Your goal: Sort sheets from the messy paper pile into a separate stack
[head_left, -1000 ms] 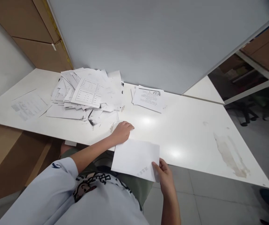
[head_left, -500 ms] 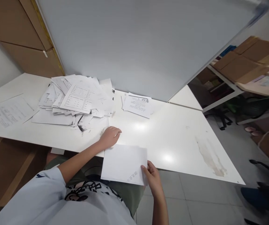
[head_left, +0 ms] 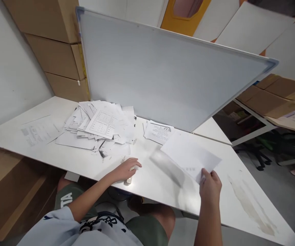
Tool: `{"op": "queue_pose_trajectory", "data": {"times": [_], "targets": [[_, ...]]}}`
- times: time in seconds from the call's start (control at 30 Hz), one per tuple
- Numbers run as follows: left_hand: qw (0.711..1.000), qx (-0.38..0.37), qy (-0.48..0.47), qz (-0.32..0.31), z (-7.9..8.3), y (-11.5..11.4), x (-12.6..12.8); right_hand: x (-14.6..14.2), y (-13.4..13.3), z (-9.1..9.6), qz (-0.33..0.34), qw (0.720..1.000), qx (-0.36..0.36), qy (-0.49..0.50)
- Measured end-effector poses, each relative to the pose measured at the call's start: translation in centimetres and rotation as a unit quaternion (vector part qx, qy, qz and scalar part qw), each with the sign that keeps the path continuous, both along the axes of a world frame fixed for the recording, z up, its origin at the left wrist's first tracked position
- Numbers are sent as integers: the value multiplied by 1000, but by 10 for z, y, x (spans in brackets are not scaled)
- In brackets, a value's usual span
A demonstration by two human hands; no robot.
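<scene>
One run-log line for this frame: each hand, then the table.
left hand: at small pale object | right hand: gripping white paper over table | on table: messy paper pile, smaller printed stack

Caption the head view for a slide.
Right hand holding a sheet over the table, left hand at a small pale object.

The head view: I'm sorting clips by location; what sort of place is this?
Probably an office or workroom: there's a whiteboard, a heap of papers and stacked cardboard boxes.
</scene>
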State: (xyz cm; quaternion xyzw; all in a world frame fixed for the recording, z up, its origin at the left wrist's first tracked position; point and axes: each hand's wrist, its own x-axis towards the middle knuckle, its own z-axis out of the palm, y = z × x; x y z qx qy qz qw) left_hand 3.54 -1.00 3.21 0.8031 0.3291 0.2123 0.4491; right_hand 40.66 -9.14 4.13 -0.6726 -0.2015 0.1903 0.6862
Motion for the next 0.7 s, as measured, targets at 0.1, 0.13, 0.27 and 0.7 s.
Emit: {"op": "queue_pose_trajectory", "data": {"times": [0.1, 0.13, 0.27, 0.7], "targets": [[1000, -9, -15, 23, -1, -6, 0, 7, 77, -11, 2, 997, -40, -72], [999, -11, -20, 28, -1, -8, 0, 8, 100, -15, -2, 993, -64, -99], [997, -46, -36, 48, 1, -8, -4, 3, 173, -28, 7, 978, -125, -165], [959, 216, -6, 185, -2, 16, -39, -15, 106, -62, 29, 955, -149, -256]]}}
